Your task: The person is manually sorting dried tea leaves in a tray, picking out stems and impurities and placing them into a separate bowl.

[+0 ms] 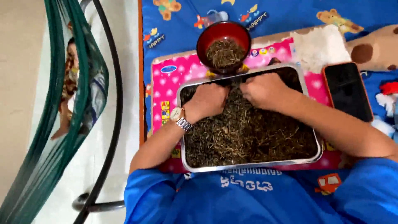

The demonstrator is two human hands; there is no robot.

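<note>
Both fists — left hand (pixel 208 101), right hand (pixel 265 90) — clamped on dried herbs (pixel 248 137) at tray's (pixel 181 137) twelve o'clock; best rubbed gently over tray, bowl (pixel 224 45) just beyond.

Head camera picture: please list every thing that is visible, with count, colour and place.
Metal tray: one, silver, centre, on the pink mat.
Dried plant bits: a heap, dark brown-green, filling the tray.
Bowl: one, red, beyond the tray, holding the same bits.
Pink mat: one, under the tray.
Blue sheet: one, with cartoon prints, top.
Phone: one, black with orange edge, right of the tray.
Soft toy: one, tan with brown spots, top right.
Hammock: one, green, left, someone lying inside.
Wristwatch: one, silver, left wrist.
Left hand: in the bits.
Right hand: in the bits.
</note>
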